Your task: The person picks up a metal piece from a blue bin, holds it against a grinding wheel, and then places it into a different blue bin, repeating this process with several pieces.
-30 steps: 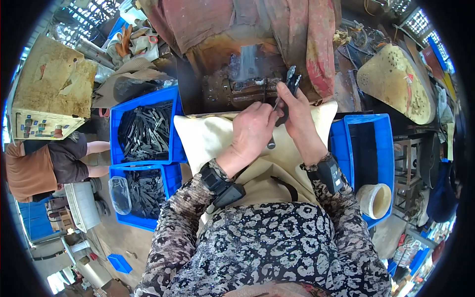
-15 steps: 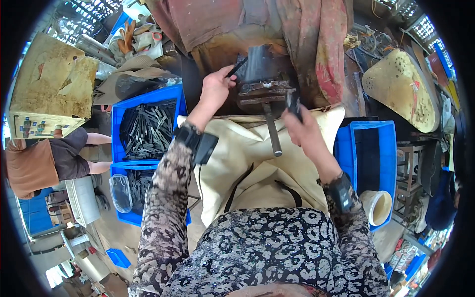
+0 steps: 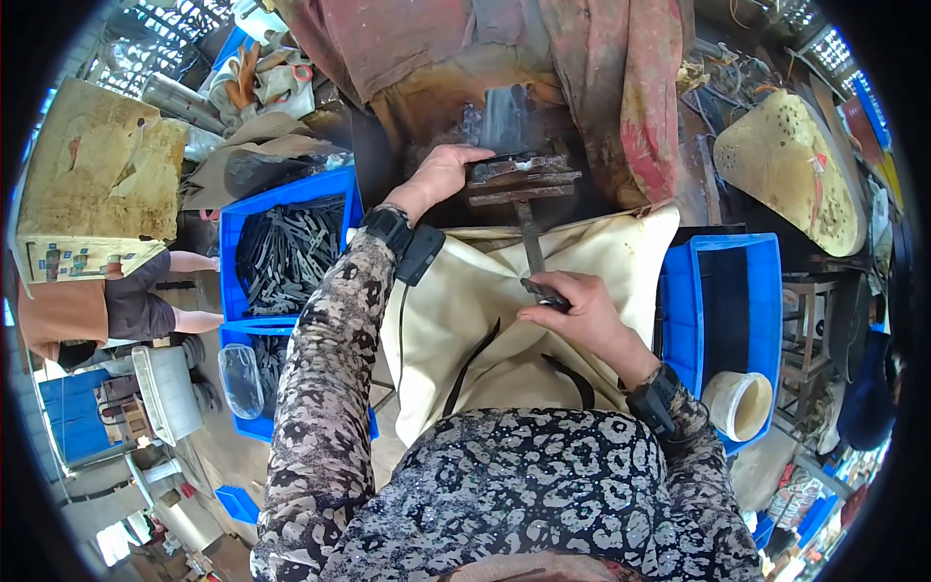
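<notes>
My left hand (image 3: 441, 177) is closed at the left end of the metal rest, pinching a thin dark strip (image 3: 506, 156) that lies along it. Just beyond the strip stands a grey, blurred grinding wheel (image 3: 505, 114). A rusty metal bar (image 3: 529, 238) extends from the rest toward me. Around its near end, my right hand (image 3: 587, 312) is closed on a short dark piece (image 3: 549, 295) that overlaps the bar; whether it also grips the bar is hidden. A cream apron (image 3: 514, 359) spreads across my lap beneath both hands.
At left, a blue bin (image 3: 226, 254) holds many dark strips; a second bin with a clear tub (image 3: 239, 380) adjoins it. Another blue bin (image 3: 682, 291) stands at right, with a white bucket (image 3: 739, 405). Stained cloth (image 3: 436, 48) drapes behind the wheel. A person (image 3: 68, 315) is at far left.
My left hand has moved right and nearer, laying its strip along the rest. My right hand has come down toward me with its dark piece, to the bar's near end.
</notes>
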Motion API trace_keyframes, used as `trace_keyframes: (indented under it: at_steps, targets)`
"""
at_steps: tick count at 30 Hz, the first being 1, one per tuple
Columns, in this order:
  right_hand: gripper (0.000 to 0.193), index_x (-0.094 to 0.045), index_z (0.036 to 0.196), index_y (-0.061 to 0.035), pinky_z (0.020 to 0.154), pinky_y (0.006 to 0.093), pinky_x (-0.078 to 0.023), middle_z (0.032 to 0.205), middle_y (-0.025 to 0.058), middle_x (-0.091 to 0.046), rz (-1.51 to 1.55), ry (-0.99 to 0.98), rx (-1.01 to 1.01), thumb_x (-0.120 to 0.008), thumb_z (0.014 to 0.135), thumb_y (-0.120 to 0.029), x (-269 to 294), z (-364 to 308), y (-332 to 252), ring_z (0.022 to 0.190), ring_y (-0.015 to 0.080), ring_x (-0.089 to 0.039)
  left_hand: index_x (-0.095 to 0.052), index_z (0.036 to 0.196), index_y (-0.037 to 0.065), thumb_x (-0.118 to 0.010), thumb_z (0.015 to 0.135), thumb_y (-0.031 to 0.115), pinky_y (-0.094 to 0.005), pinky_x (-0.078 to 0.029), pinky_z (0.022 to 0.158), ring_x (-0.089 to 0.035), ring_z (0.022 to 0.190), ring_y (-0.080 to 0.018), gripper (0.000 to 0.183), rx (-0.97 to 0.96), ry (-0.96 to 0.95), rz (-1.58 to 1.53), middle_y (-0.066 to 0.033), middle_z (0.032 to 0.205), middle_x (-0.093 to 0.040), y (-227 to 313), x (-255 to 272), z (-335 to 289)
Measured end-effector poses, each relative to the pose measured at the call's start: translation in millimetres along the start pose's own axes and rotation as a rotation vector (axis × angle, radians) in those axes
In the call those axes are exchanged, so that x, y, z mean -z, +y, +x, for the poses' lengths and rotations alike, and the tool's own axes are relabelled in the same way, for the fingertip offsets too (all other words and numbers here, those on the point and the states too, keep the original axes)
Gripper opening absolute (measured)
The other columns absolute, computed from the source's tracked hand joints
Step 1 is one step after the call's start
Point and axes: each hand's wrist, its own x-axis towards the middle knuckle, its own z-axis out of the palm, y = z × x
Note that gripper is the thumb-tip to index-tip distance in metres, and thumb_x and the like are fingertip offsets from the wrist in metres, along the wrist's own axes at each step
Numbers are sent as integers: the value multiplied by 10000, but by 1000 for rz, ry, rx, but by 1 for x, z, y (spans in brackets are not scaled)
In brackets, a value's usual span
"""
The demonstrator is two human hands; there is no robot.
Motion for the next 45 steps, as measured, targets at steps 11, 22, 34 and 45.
trace_keyframes:
  at_steps: [11,22,34,45]
  targets:
    - [455,-619,1023,-30,619,345,-514,823,122,-657,-61,91,60,-806,710,-301,-4,-4,-10,688,274,-649,-649,1172,145,-506,744,-111,-361,-466,936,-589,1075,-336,519,-148,-42,197,-162,1143,-632,11,8,2]
    - [393,-613,1026,-28,558,328,-482,770,120,-630,-160,161,77,-812,716,-166,-12,-11,-16,625,247,-617,-661,1155,184,-558,757,-23,-389,-485,892,-612,1018,-339,461,-75,-10,369,-136,1092,-656,31,10,-4]
    - [298,-622,996,-32,532,340,-468,738,119,-610,-267,200,102,-756,736,-88,-8,-11,-13,608,267,-603,-684,1109,216,-551,781,55,-418,-491,859,-628,977,-316,389,-134,-19,442,-122,1029,-676,31,15,3]
    - [231,-653,1036,-16,765,305,-488,931,119,-670,-226,439,-43,-686,848,-146,14,37,-13,817,207,-622,-599,854,82,-655,608,120,-434,-491,721,-592,845,-316,255,60,659,556,-120,837,-584,64,31,-57]
